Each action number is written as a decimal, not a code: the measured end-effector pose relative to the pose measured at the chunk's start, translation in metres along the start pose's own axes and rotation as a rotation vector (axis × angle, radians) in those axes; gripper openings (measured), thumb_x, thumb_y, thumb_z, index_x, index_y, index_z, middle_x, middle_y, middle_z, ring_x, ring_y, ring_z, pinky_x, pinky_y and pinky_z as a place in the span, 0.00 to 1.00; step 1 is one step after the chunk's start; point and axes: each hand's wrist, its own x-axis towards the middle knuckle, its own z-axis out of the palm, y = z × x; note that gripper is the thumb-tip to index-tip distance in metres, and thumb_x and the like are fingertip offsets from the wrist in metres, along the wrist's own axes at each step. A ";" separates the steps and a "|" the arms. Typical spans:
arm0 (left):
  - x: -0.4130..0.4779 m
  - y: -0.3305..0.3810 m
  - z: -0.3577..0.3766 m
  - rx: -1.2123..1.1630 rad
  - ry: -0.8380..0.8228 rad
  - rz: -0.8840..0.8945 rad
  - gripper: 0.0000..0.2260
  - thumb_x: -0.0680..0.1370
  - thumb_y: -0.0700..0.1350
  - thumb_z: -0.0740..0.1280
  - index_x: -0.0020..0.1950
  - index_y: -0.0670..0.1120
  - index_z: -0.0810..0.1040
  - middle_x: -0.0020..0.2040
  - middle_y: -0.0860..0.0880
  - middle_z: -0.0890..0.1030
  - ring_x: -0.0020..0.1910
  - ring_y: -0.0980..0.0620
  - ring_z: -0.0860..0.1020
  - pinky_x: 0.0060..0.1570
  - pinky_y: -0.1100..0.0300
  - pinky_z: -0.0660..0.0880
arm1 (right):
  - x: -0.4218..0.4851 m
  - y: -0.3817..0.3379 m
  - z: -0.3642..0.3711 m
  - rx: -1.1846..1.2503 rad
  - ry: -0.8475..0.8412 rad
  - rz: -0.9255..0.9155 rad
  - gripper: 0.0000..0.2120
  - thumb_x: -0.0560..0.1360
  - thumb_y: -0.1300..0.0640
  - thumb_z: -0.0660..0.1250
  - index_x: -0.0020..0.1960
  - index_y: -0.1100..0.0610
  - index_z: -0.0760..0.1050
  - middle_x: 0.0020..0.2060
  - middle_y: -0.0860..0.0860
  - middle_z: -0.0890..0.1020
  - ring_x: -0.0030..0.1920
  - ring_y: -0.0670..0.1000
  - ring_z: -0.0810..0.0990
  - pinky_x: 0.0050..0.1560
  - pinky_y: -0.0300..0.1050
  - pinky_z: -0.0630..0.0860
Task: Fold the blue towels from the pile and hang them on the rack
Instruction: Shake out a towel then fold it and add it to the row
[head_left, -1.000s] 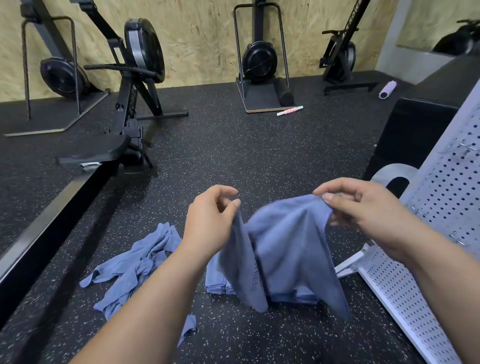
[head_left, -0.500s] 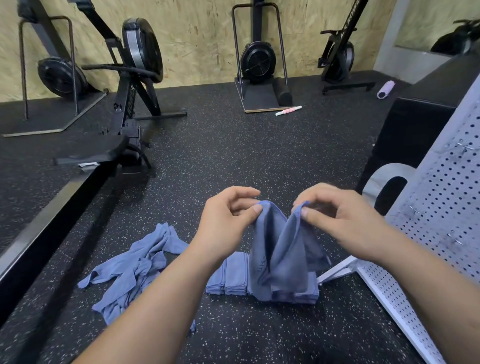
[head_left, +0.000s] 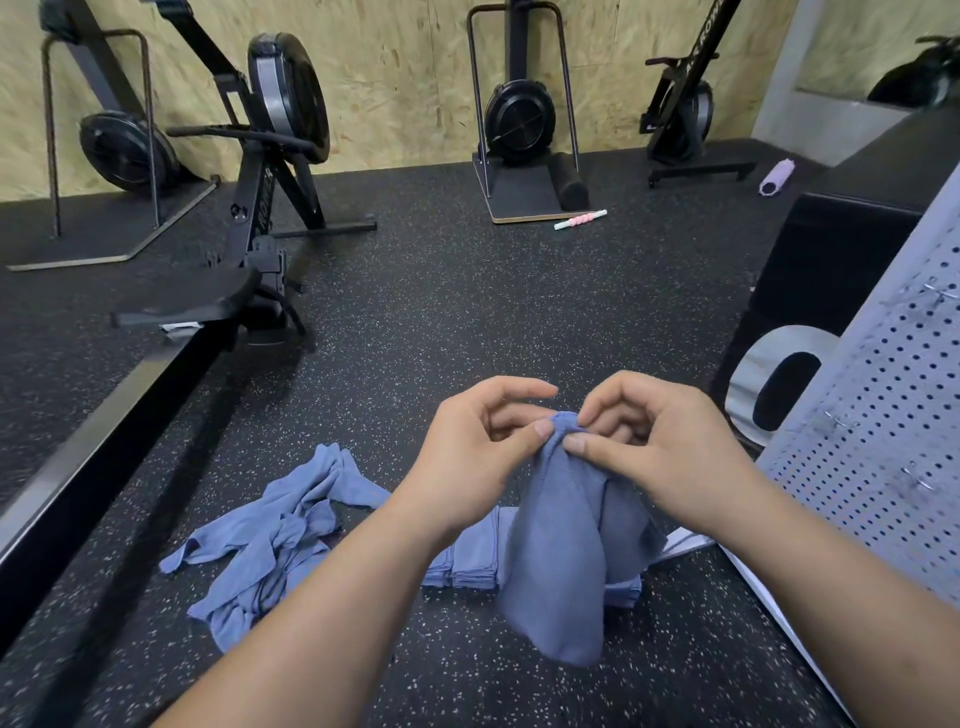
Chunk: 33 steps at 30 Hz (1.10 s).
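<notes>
A blue towel hangs folded in half in front of me, its two top corners brought together. My left hand and my right hand both pinch those corners, fingertips nearly touching. Below the hanging towel a stack of folded blue towels lies on the floor, partly hidden by it. A crumpled pile of blue towels lies on the floor to the left. The white perforated rack stands at the right edge, with small wire hooks on its panel.
A rowing machine and its long black rail run along the left. A black box stands behind the rack. More rowers lean on the far wooden wall, with a pink roller stick and a purple roller on the speckled black floor.
My hands have come together, bringing the towel's two top corners to meet. The towel was spread wide between them and now hangs doubled and narrow.
</notes>
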 end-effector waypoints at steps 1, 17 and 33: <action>-0.001 0.000 0.001 -0.004 -0.009 0.006 0.12 0.82 0.36 0.71 0.65 0.46 0.81 0.51 0.45 0.89 0.51 0.51 0.85 0.60 0.53 0.80 | 0.000 0.000 0.000 -0.015 0.017 0.003 0.11 0.72 0.58 0.82 0.47 0.51 0.81 0.37 0.52 0.86 0.35 0.48 0.79 0.43 0.50 0.79; -0.003 -0.010 0.005 0.352 0.009 0.083 0.08 0.77 0.43 0.79 0.54 0.51 0.86 0.45 0.55 0.87 0.46 0.56 0.85 0.53 0.58 0.82 | 0.004 0.018 -0.008 -0.263 -0.121 0.102 0.04 0.78 0.52 0.76 0.45 0.47 0.82 0.35 0.49 0.84 0.33 0.47 0.78 0.38 0.48 0.77; 0.006 -0.007 -0.058 0.943 0.381 0.211 0.10 0.79 0.41 0.74 0.58 0.52 0.86 0.49 0.56 0.88 0.49 0.57 0.84 0.56 0.56 0.80 | -0.004 0.050 -0.068 -0.773 0.010 0.198 0.07 0.76 0.44 0.77 0.41 0.41 0.81 0.33 0.39 0.83 0.37 0.40 0.79 0.43 0.48 0.79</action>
